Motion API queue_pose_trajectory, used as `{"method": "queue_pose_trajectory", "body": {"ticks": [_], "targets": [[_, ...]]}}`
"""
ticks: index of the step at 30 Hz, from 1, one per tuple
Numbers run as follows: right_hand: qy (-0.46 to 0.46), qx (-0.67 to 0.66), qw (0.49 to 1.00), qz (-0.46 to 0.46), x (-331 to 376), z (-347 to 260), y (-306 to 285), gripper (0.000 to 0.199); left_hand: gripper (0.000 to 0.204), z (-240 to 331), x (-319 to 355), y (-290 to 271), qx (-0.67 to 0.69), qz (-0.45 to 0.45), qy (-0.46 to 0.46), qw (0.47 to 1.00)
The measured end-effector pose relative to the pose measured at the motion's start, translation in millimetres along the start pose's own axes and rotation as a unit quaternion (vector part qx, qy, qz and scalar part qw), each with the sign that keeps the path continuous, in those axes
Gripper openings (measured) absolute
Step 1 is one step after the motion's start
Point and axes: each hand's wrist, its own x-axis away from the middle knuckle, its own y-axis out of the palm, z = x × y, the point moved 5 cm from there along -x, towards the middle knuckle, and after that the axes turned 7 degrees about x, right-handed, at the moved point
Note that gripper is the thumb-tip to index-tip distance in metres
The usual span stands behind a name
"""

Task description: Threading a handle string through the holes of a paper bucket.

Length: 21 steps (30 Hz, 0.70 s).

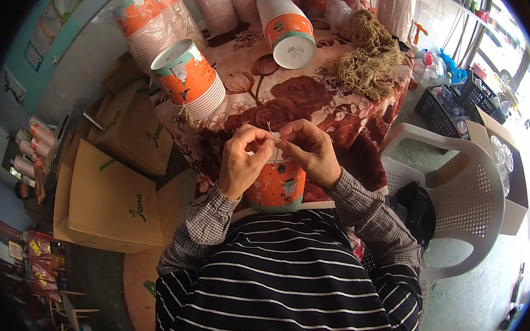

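Observation:
An orange paper bucket [277,187] with a green base band stands upright at the table's near edge, close to my body. Above its rim, my left hand [246,160] and my right hand [314,151] meet with thumbs and forefingers pinched. A thin piece of beige string [269,127] sticks up between the fingertips, and both hands pinch at it. The fingers hide most of the string and part of the bucket's rim.
A patterned cloth [300,93] covers the table. Nested buckets [188,79] lie tilted at left, others [287,30] further back, near a beige string bundle [368,68]. Cardboard boxes [114,196] sit left; a white plastic chair [464,190] stands right.

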Motion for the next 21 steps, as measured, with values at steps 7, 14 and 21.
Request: {"method": "queue_pose_trajectory", "body": {"ticks": [7, 14, 21], "targets": [[-0.002, -0.016, 1.000, 0.021, -1, -3, 1, 0.015, 0.009, -14, 2, 2, 0.149, -0.064, -0.158, 0.974], [0.000, 0.023, 1.000, -0.010, 1, 2, 1, 0.016, 0.014, -6, -8, 0, 0.221, -0.201, -0.243, 0.923], [-0.015, 0.000, 1.000, 0.001, -1, 4, 2, 0.013, 0.013, -3, -2, 3, 0.242, -0.197, -0.235, 0.921]]}}
